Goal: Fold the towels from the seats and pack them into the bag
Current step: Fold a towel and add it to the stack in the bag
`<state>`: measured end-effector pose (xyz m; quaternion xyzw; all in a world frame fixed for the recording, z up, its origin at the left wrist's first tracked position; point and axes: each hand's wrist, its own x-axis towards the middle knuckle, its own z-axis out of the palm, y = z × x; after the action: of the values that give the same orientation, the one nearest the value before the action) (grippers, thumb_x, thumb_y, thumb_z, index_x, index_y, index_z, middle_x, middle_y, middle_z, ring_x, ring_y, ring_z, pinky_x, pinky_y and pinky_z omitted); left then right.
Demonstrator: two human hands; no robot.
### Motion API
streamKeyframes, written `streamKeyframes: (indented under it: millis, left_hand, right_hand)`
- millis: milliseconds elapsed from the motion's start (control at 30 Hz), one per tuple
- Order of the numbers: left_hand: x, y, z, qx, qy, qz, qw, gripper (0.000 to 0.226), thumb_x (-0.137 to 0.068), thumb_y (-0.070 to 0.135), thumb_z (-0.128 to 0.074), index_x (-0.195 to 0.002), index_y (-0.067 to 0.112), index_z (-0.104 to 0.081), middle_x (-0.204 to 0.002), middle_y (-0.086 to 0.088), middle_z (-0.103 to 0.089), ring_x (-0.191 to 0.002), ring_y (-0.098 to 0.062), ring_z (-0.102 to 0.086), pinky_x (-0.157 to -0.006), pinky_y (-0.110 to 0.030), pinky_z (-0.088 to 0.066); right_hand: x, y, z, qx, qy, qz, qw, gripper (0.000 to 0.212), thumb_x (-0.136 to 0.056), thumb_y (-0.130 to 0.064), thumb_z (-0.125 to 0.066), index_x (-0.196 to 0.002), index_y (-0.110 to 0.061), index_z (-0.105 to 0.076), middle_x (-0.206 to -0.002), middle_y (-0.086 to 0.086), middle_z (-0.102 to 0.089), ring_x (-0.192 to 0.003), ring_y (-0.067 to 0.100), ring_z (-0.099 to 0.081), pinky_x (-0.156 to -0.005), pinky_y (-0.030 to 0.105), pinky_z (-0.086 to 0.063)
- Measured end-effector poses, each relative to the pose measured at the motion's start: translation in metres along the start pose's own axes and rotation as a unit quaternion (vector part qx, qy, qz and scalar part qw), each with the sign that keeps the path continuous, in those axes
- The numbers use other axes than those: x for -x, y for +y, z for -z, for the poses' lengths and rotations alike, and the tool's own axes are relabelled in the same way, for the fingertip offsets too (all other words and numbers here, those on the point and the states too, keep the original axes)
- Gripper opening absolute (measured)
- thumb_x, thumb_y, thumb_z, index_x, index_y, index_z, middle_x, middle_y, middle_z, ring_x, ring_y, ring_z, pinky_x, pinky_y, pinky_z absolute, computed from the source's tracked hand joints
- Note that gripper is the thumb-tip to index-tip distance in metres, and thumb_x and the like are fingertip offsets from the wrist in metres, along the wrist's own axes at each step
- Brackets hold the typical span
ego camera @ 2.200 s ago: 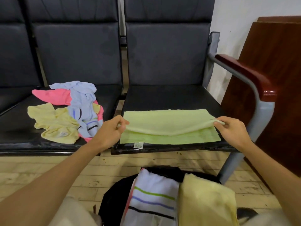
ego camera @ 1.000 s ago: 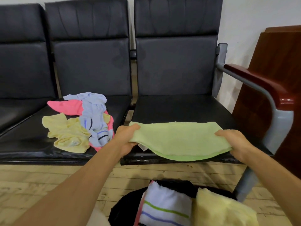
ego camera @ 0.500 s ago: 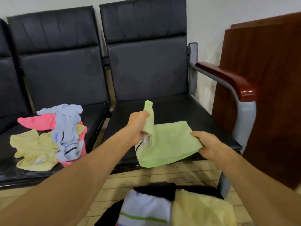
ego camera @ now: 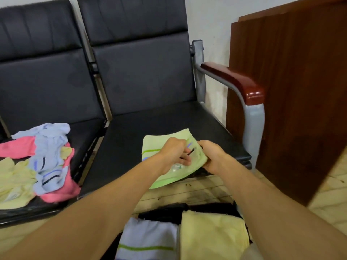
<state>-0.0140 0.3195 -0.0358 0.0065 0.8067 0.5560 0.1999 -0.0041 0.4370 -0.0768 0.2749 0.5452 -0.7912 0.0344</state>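
The folded green towel (ego camera: 159, 145) lies at the front edge of the right seat (ego camera: 131, 139), partly overhanging it. The left hand (ego camera: 174, 152) rests on it with curled fingers; the right hand (ego camera: 212, 156) grips its right edge. Unfolded towels (ego camera: 43, 160) lie on the left seat (ego camera: 84, 132); the bag (ego camera: 165, 212) below holds two folded ones.

A single wide-angle camera worn on the person's head looks forward and down from close range over both forearms toward a row of black seats (ego camera: 165, 132) against a pale wall (ego camera: 212, 25). The right-hand seat sits mid-frame, its armrest (ego camera: 234, 81) and a brown wooden panel (ego camera: 300, 91) to the right. The open bag (ego camera: 165, 211) on the floor (ego camera: 191, 192) fills the bottom edge, nearest the lens.
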Motion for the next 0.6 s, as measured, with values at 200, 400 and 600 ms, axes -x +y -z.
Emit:
streamKeyframes:
  millis: [200,400,600]
  left_hand:
    - [0.019,-0.029,0.047,-0.103,0.054,-0.100,0.988,0.035,-0.097,0.009,-0.044,-0.127,0.015,-0.060,-0.120,0.001,-0.063,-0.114,-0.014,-0.056,-0.099,-0.024,-0.042]
    - [0.051,-0.065,0.082,-0.109,0.080,-0.115,0.984,0.039,-0.096,0.004,-0.040,-0.121,0.019,-0.065,-0.121,0.008,-0.056,-0.110,-0.008,-0.051,-0.086,-0.016,-0.039]
    - [0.070,-0.082,0.091,0.110,0.100,-0.065,0.987,0.022,-0.092,0.004,-0.055,-0.102,0.015,-0.070,-0.108,-0.001,-0.069,-0.107,-0.014,-0.061,-0.085,-0.020,-0.047]
  right_hand:
    - [0.000,0.001,-0.006,0.030,0.030,0.019,0.999,0.046,-0.082,-0.049,-0.069,-0.110,-0.014,-0.064,-0.094,0.008,-0.075,-0.083,0.025,-0.073,-0.078,0.038,-0.059]
    - [0.016,0.005,-0.014,0.138,0.080,0.068,0.985,0.024,-0.082,-0.020,-0.071,-0.099,-0.004,-0.066,-0.087,0.014,-0.073,-0.083,0.029,-0.071,-0.084,0.046,-0.058]
    - [0.054,-0.011,-0.035,0.177,0.036,0.092,0.979,0.022,-0.090,-0.025,-0.046,-0.099,-0.010,-0.060,-0.091,0.013,-0.069,-0.085,0.029,-0.068,-0.084,0.043,-0.057]
